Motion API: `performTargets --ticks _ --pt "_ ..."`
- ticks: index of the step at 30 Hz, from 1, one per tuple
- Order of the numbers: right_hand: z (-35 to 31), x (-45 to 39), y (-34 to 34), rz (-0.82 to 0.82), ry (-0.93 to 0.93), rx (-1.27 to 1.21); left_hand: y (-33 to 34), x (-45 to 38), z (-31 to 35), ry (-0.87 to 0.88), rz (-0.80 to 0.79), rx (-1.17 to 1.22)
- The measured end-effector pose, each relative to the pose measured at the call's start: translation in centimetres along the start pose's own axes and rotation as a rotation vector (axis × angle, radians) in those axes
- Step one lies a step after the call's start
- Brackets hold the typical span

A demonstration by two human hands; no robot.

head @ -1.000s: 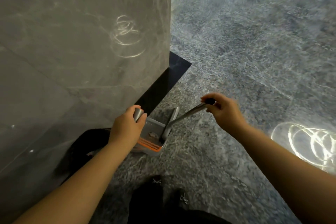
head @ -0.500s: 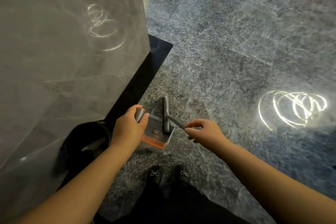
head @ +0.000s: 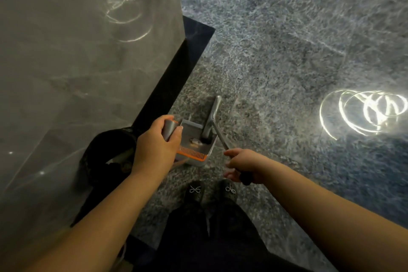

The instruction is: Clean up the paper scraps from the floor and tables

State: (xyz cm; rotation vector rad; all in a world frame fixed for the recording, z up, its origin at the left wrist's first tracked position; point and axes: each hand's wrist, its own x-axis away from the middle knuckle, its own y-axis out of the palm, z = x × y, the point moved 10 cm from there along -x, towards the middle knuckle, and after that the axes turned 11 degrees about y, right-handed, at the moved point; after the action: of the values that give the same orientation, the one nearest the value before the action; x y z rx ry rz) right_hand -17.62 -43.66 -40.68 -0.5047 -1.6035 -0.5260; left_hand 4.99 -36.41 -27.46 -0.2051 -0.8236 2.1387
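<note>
One scrap (head: 194, 140) lay in the dustpan (head: 197, 142) on the floor (head: 276, 68); I had drawn the broom (head: 212, 117) head inward, right hand (head: 244, 164) gripping its handle, left hand (head: 157, 144) gripping the dustpan's, so collection seemed nearly done.

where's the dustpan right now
In the head view, the dustpan sits low at centre, held by the left hand, with the broom head at its mouth.
</note>
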Motion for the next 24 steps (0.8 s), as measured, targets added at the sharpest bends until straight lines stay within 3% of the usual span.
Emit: performTargets --ticks 11,17,21,24 --pt "1.0 -0.2 -2.2 0.152 -0.059 -0.009 0.4 -0.8 0.8 0.063 -0.066 -0.004" --pt "3.8 2.0 -4.0 0.231 -0.105 -0.067 3.7 -1.2 3.8 0.223 -0.326 -0.053" --pt "6.5 3.7 -5.0 0.295 -0.129 -0.169 7.2 -1.4 5.6 0.252 -0.547 -0.120" --pt "8.7 5.2 -5.8 0.334 -0.169 -0.267 9.7 -1.0 7.7 0.289 -0.626 -0.133"
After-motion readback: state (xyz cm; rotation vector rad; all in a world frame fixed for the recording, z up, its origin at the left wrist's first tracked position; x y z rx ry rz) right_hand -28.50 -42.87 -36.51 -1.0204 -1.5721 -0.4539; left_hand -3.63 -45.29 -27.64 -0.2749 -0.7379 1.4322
